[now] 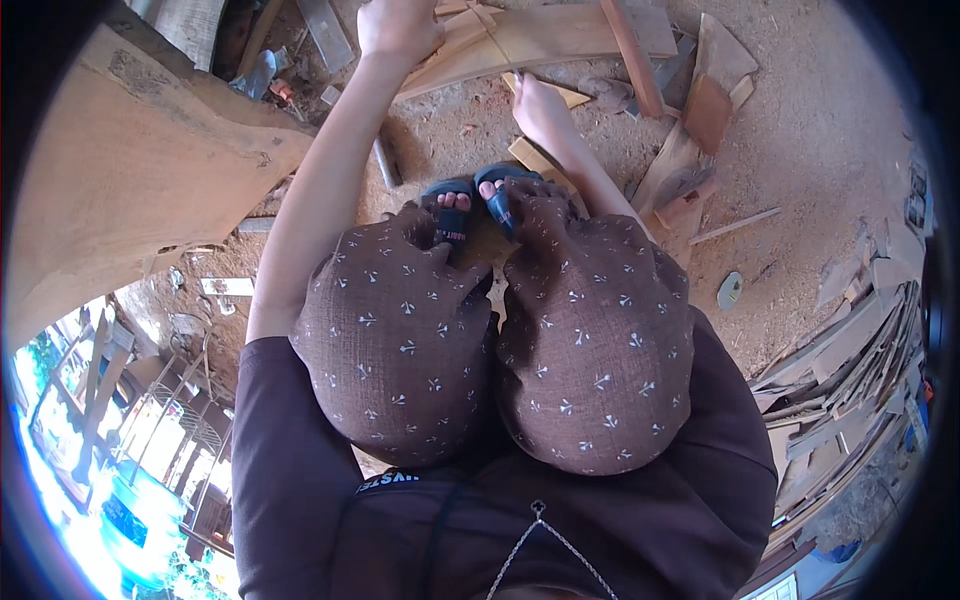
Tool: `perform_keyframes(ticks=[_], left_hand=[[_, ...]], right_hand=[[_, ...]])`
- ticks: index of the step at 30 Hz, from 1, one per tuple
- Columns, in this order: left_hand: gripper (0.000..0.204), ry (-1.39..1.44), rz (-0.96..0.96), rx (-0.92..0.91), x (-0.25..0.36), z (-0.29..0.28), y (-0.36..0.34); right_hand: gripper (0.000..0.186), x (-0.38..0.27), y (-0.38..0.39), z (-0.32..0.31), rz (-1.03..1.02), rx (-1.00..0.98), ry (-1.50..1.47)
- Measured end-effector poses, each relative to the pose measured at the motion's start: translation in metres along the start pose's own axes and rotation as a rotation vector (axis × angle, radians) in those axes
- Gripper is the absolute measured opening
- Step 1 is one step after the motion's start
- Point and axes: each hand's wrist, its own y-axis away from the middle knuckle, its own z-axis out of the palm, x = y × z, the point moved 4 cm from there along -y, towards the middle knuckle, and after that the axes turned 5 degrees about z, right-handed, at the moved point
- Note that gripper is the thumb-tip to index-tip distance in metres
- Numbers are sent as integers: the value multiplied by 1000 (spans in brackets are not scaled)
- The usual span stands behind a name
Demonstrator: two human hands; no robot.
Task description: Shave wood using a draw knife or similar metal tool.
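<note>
My left hand (400,28) is curled closed at the left end of a wide, pale wooden board (570,45), and the top edge of the view cuts it off. What its fingers hold is hidden. By the board's near edge, my right hand (540,108) has its fingers pinched together. Something small shows at the fingertips, too small to name. A thin line runs across the board toward that hand; whether it is a mark or a thin object, I cannot tell. Beside the right fingers lies a pointed yellowish wood offcut (560,94).
A reddish wooden strip (632,55) crosses the board's right end. Wood offcuts (708,112) lie beyond it. A short block (535,158) sits near my sandals (495,185). To the left stands a large wooden slab (150,170); stacked thin boards (850,370) lie at right.
</note>
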Motion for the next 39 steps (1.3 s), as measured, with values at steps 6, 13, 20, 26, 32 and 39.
perform_keyframes(ticks=[6,13,20,26,32,39], left_hand=[[21,-60,12,-29,-11,-2,2],[24,-54,-12,-59,6,3,-3],[33,-109,-4,-52,-26,23,6],[33,-97,35,-77,-6,-1,5],[31,-50,12,-49,0,3,-3],[13,-56,13,19,-20,17,-1]], right_hand=[[20,10,64,-6,65,-26,9],[22,-7,-22,-1,-7,-20,48],[28,18,51,8,48,-57,5],[28,1,12,0,0,-39,-6],[27,-6,-28,12,-81,37,-77],[28,27,65,10,55,-56,0]])
